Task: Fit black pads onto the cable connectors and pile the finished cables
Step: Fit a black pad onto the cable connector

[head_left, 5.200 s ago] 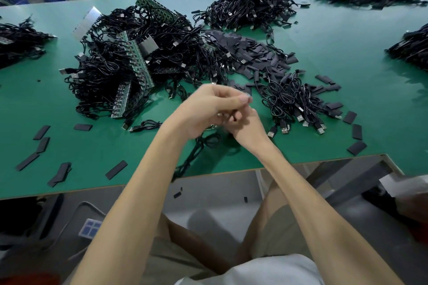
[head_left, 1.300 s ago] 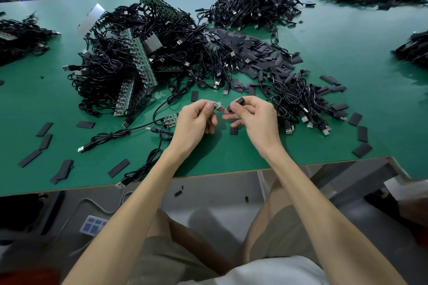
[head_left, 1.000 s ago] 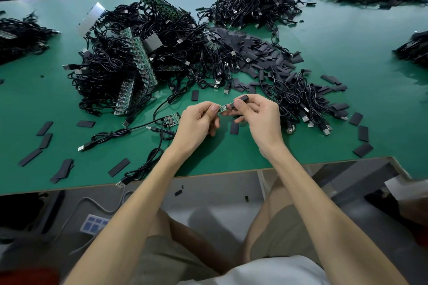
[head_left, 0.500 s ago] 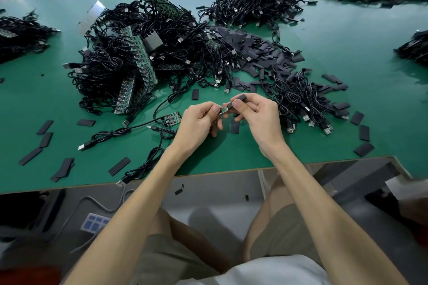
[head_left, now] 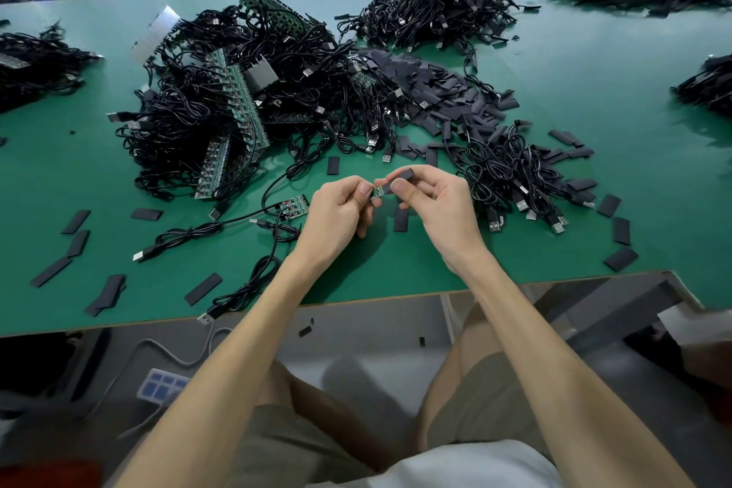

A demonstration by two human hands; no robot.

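Observation:
My left hand [head_left: 340, 214] pinches a small green connector board [head_left: 378, 192] on the end of a black cable, a little above the green table [head_left: 594, 63]. My right hand [head_left: 439, 206] pinches a black pad [head_left: 400, 179] whose open end sits over the tip of that board. A pile of cables with pads fitted [head_left: 511, 178] lies just right of my hands. A heap of loose black pads [head_left: 431, 91] lies beyond them. A big tangle of cables and green board strips [head_left: 237, 107] fills the left centre.
Loose cables [head_left: 222, 228] and a small green board piece [head_left: 294, 207] lie left of my hands. Single pads are scattered along the front left [head_left: 75, 222] and front right [head_left: 620, 230]. More cable heaps sit at the back [head_left: 431, 8] and both sides.
Within the last second my hands have closed together and the pad has slid onto the tip of the connector board. Five seconds ago both hands were clasped nearer the table's front edge.

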